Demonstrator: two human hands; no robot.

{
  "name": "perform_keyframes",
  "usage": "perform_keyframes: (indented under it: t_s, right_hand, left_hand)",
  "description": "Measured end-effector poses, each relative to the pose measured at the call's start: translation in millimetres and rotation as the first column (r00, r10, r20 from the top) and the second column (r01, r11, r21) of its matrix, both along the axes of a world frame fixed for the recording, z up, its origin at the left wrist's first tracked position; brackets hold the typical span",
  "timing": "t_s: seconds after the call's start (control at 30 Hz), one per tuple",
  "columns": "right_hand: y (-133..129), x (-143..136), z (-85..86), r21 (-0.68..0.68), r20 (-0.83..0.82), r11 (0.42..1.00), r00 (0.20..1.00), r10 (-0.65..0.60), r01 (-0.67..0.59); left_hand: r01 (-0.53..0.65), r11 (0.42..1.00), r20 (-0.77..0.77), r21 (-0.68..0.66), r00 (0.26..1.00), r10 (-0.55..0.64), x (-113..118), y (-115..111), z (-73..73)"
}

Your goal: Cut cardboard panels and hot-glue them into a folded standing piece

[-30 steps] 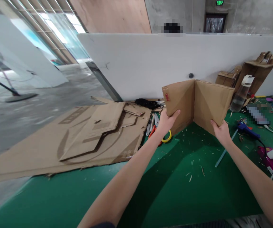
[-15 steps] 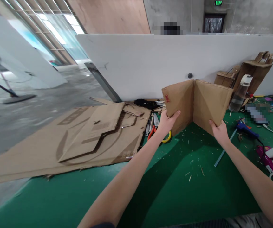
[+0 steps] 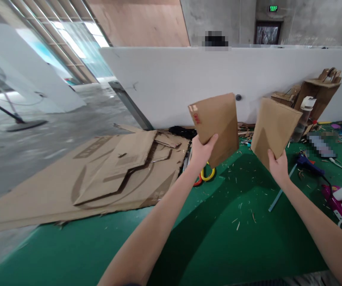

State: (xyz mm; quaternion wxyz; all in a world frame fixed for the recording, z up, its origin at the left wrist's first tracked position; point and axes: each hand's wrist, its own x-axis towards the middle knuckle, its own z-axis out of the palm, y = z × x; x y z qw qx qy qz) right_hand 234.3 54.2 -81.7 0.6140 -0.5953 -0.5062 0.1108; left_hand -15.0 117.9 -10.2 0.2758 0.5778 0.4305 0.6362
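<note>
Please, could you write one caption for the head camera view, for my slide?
The left hand holds one cardboard panel, the right hand a second panel, over a green tabletop.

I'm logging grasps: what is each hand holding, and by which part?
The left hand holds a red-marked cardboard panel by its lower left edge; the right hand, a plain cardboard panel by its lower right corner.

A white-capped clear bottle (image 3: pixel 306 114) stands near a smartphone (image 3: pixel 321 145) on the green tabletop (image 3: pixel 242 254); closer lie a blue glue gun (image 3: pixel 310 164) and magenta power strip (image 3: pixel 337 203). Beyond the white partition (image 3: pixel 165 79), an exit sign (image 3: pixel 273 8) glows above a door (image 3: pixel 267 32).
</note>
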Motion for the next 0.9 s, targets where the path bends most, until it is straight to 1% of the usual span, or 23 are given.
perform_keyframes:
  t_s: [0.1,0.17,0.23,0.3,0.37,0.4,0.47,0.5,0.57,0.6,0.63,0.67,0.7,0.73,0.77,0.8,0.87,0.9]
  right_hand:
    - [-1.2,-0.7,1.2,-0.008,0.094,0.999,0.995,0.036,-0.035]
    - [-2.8,-2.2,2.5,0.017,0.19,0.998,0.98,0.063,-0.067]
    - [-4.8,-3.1,3.5,0.089,0.333,0.989,0.939,0.083,-0.119]
    - [-6.6,-4.1,3.5,0.135,0.514,0.973,0.852,0.095,-0.189]
    - [-7.7,-7.7,1.8,0.102,0.674,0.973,0.734,0.086,-0.208]
    - [-8.0,-11.0,0.5,0.065,0.736,0.98,0.673,0.079,-0.186]
    - [-8.7,-20.5,-1.8,-0.014,0.825,0.991,0.559,0.085,-0.129]
    - [-9.2,-25.9,-2.2,-0.056,0.856,0.99,0.504,0.115,-0.13]
    - [-11.1,-35.2,-0.2,-0.134,0.886,0.97,0.415,0.208,-0.2]
    - [-12.4,-37.9,2.2,-0.159,0.887,0.957,0.391,0.246,-0.24]
    - [-14.0,-38.8,5.2,-0.172,0.884,0.948,0.383,0.268,-0.266]
    - [-15.5,-37.9,8.3,-0.176,0.881,0.948,0.388,0.273,-0.265]
    - [-16.9,-35.2,11.1,-0.177,0.877,0.956,0.403,0.261,-0.233]
    - [-18.0,-31.0,13.0,-0.183,0.874,0.968,0.424,0.24,-0.17]
    - [-18.9,-26.0,13.8,-0.206,0.869,0.975,0.443,0.221,-0.082]
    - [-19.4,-20.8,13.4,-0.251,0.86,0.968,0.462,0.216,0.017]
    - [-19.9,-12.6,10.2,-0.377,0.831,0.908,0.499,0.245,0.183]
    - [-20.0,-10.7,8.3,-0.429,0.817,0.875,0.509,0.271,0.224]
  left_hand:
    - [0.025,0.999,0.184,0.043,0.982,-0.033,-10.5,5.1,11.1]
    - [-0.013,0.997,0.28,0.08,0.96,-0.01,-18.2,6.0,23.3]
    - [-0.083,0.99,0.377,0.114,0.926,0.034,-27.6,5.5,38.5]
    - [-0.175,0.978,0.505,0.114,0.858,0.095,-39.0,4.7,54.3]
    - [-0.271,0.954,0.606,0.129,0.783,0.14,-51.4,4.1,68.5]
    - [-0.312,0.938,0.633,0.153,0.759,0.149,-57.3,3.7,74.6]
    - [-0.354,0.914,0.647,0.197,0.747,0.15,-66.0,2.3,84.3]
    - [-0.347,0.915,0.642,0.206,0.754,0.141,-68.3,1.0,87.9]
    - [-0.276,0.938,0.616,0.211,0.783,0.092,-68.1,-2.2,91.7]
    - [-0.222,0.951,0.598,0.214,0.8,0.053,-66.1,-3.9,91.9]
    - [-0.156,0.964,0.571,0.217,0.821,0.004,-63.2,-5.4,90.9]
    - [-0.087,0.972,0.538,0.217,0.842,-0.045,-60.1,-6.6,88.8]
    - [-0.018,0.977,0.501,0.213,0.86,-0.094,-57.1,-7.3,85.7]
    - [0.044,0.978,0.468,0.203,0.873,-0.137,-54.5,-7.4,81.8]
    - [0.105,0.977,0.433,0.187,0.884,-0.178,-52.6,-6.8,77.3]
    - [0.155,0.973,0.402,0.17,0.891,-0.212,-51.2,-5.7,72.4]
    - [0.2,0.971,0.359,0.133,0.903,-0.236,-49.5,-1.9,62.2]
    - [0.211,0.972,0.338,0.107,0.911,-0.235,-48.8,0.5,57.0]
